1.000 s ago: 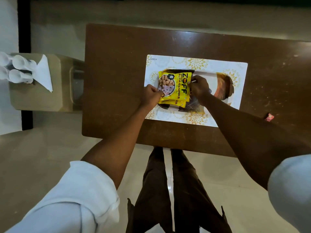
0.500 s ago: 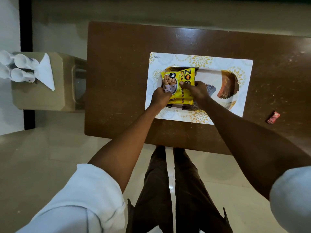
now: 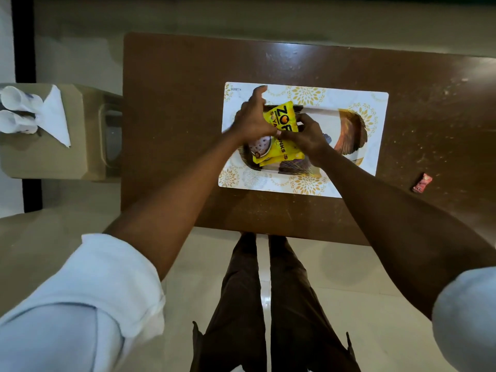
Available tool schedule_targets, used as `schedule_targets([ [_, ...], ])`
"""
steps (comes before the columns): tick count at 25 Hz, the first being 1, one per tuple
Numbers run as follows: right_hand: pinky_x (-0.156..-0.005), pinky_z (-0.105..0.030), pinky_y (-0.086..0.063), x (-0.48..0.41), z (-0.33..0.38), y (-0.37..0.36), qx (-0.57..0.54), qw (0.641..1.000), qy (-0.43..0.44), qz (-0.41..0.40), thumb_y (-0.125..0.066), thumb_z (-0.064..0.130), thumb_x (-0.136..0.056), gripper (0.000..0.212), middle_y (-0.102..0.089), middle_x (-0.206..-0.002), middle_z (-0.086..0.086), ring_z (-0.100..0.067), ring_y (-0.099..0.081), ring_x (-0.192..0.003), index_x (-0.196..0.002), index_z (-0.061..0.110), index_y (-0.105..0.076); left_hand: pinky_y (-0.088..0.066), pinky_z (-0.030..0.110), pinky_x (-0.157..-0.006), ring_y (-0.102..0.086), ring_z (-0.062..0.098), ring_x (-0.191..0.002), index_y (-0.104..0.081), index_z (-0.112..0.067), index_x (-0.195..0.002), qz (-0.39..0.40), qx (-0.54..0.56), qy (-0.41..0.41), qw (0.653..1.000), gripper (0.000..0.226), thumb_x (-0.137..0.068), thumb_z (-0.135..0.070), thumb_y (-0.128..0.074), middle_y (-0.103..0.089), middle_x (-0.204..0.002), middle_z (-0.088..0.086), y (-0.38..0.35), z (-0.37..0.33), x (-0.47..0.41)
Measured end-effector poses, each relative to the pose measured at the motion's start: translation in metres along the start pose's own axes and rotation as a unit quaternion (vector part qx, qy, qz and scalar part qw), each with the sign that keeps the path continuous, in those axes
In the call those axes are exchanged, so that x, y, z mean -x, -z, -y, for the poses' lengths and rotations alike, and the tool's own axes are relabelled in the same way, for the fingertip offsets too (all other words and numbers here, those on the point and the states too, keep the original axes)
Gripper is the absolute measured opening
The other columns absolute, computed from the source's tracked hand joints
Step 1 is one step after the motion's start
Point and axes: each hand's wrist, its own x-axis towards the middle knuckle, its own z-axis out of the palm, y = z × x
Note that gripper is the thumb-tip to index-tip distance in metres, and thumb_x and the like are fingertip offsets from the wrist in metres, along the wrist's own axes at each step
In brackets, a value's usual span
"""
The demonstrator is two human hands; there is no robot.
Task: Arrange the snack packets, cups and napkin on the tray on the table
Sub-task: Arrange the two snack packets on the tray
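A white tray (image 3: pixel 375 135) with gold floral print lies on the brown table (image 3: pixel 174 130). On its left half lie yellow snack packets (image 3: pixel 279 153), stacked. My left hand (image 3: pixel 251 120) grips the upper packet (image 3: pixel 284 118) from the left and lifts its top end. My right hand (image 3: pixel 306 135) pinches the same packet from the right. White cups (image 3: pixel 16 110) lie on their sides beside a folded white napkin (image 3: pixel 55 114) on a beige stand at the far left.
The beige stand (image 3: pixel 53 157) sits left of the table, apart from it. A small red wrapped candy (image 3: pixel 422 182) lies on the table right of the tray. My legs stand at the table's near edge. Pale tiled floor surrounds the table.
Both hands have moved up over the packets. The top yellow packet now tilts up between them instead of lying flat on the stack.
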Motion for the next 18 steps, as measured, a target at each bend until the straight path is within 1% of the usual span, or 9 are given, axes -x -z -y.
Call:
schedule_targets([
  [2,-0.086,-0.046,-0.062,-0.004,0.016,0.011,0.104,0.992,0.053,0.046,-0.093,0.017,-0.073,0.061,-0.071,-0.112,-0.006,-0.028,-0.071,-0.105,-0.127,0.009,-0.065,-0.056,0.035,-0.096,-0.062,0.025,-0.124,-0.029,-0.020,-0.157,0.134,0.024,-0.002,0.991,0.111,-0.067,-0.015,-0.093,-0.054,-0.144,0.012,0.019,-0.004,-0.016],
  [4,-0.093,-0.050,-0.059,-0.010,0.034,0.018,0.208,0.970,0.093,0.088,-0.095,0.014,-0.069,0.060,-0.072,-0.117,-0.009,-0.031,-0.069,-0.111,-0.122,0.009,-0.067,-0.061,0.032,-0.089,-0.071,0.021,-0.110,-0.049,-0.016,-0.145,0.168,0.066,0.006,0.983,0.092,-0.065,-0.010,-0.094,-0.067,-0.128,0.010,0.024,-0.003,-0.017],
  [7,-0.097,-0.044,-0.057,-0.014,0.046,0.021,0.243,0.962,0.099,0.076,-0.095,0.012,-0.067,0.065,-0.070,-0.122,-0.006,-0.027,-0.068,-0.117,-0.124,0.016,-0.065,-0.062,0.026,-0.071,-0.078,0.014,-0.089,-0.071,-0.011,-0.118,0.129,0.200,0.057,0.970,0.055,-0.067,-0.007,-0.092,-0.080,-0.100,0.002,0.011,0.016,-0.005],
  [9,-0.101,-0.039,-0.052,-0.008,0.038,0.022,0.219,0.971,0.096,-0.012,-0.095,0.027,-0.069,0.074,-0.065,-0.133,-0.005,-0.022,-0.061,-0.123,-0.133,0.016,-0.060,-0.060,0.027,-0.064,-0.078,0.015,-0.082,-0.074,-0.013,-0.106,0.085,0.300,0.112,0.944,0.035,-0.074,-0.006,-0.088,-0.080,-0.090,0.000,-0.001,0.034,0.008],
  [12,-0.101,-0.043,-0.052,0.000,0.007,0.017,0.089,0.983,0.054,-0.154,-0.082,0.037,-0.087,0.062,-0.060,-0.133,-0.013,-0.027,-0.060,-0.121,-0.133,0.007,-0.055,-0.062,0.042,-0.079,-0.075,0.024,-0.089,-0.071,-0.011,-0.112,0.004,0.467,0.196,0.862,0.030,-0.084,-0.005,-0.080,-0.077,-0.097,0.008,-0.015,0.058,0.026],
  [14,-0.086,-0.039,-0.056,0.002,-0.012,0.012,0.033,0.984,-0.010,-0.175,-0.072,0.040,-0.096,0.048,-0.064,-0.118,-0.020,-0.031,-0.064,-0.107,-0.122,0.002,-0.058,-0.060,0.053,-0.092,-0.072,0.032,-0.103,-0.065,-0.007,-0.122,-0.043,0.532,0.231,0.814,0.039,-0.086,-0.001,-0.077,-0.073,-0.112,0.017,-0.019,0.067,0.032],
  [15,-0.071,-0.033,-0.055,0.004,-0.018,0.007,0.004,0.989,-0.041,-0.142,-0.068,0.041,-0.098,0.045,-0.064,-0.107,-0.022,-0.031,-0.064,-0.096,-0.112,0.000,-0.059,-0.059,0.055,-0.094,-0.071,0.035,-0.107,-0.063,-0.005,-0.125,-0.059,0.527,0.234,0.815,0.042,-0.085,-0.001,-0.077,-0.072,-0.118,0.020,-0.020,0.068,0.034],
  [16,-0.059,-0.028,-0.048,0.005,-0.021,0.002,-0.034,0.993,-0.072,-0.090,-0.066,0.043,-0.099,0.045,-0.061,-0.096,-0.023,-0.031,-0.061,-0.084,-0.103,0.000,-0.057,-0.060,0.055,-0.092,-0.072,0.035,-0.107,-0.064,-0.003,-0.125,-0.072,0.499,0.231,0.832,0.043,-0.085,-0.003,-0.078,-0.073,-0.120,0.021,-0.020,0.067,0.035],
  [18,-0.053,-0.028,-0.034,0.007,-0.018,-0.009,-0.086,0.991,-0.102,-0.011,-0.065,0.048,-0.099,0.043,-0.051,-0.081,-0.019,-0.025,-0.051,-0.067,-0.095,0.006,-0.055,-0.064,0.042,-0.078,-0.076,0.019,-0.092,-0.067,-0.004,-0.123,-0.103,0.416,0.212,0.878,0.038,-0.087,-0.013,-0.078,-0.076,-0.105,0.011,-0.020,0.062,0.031],
])
